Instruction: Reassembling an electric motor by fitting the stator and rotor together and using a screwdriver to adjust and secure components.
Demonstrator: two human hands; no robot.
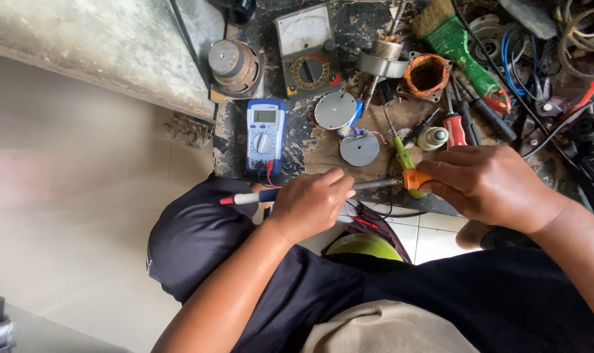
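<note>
I am gripping a soldering iron's orange handle in my closed right hand and pinching its metal shaft with my left hand, above the bench edge, near 1 blue multimeter, tip hidden, progress unclear.

Left hand: forearm in from 7 o'clock, fingers curled in a tight pinch, grip closed. Right hand: forearm in from 4 o'clock, knuckles up, fingers wrapped, grip closed. Fingertips of both point toward each other, hands near but apart.
</note>
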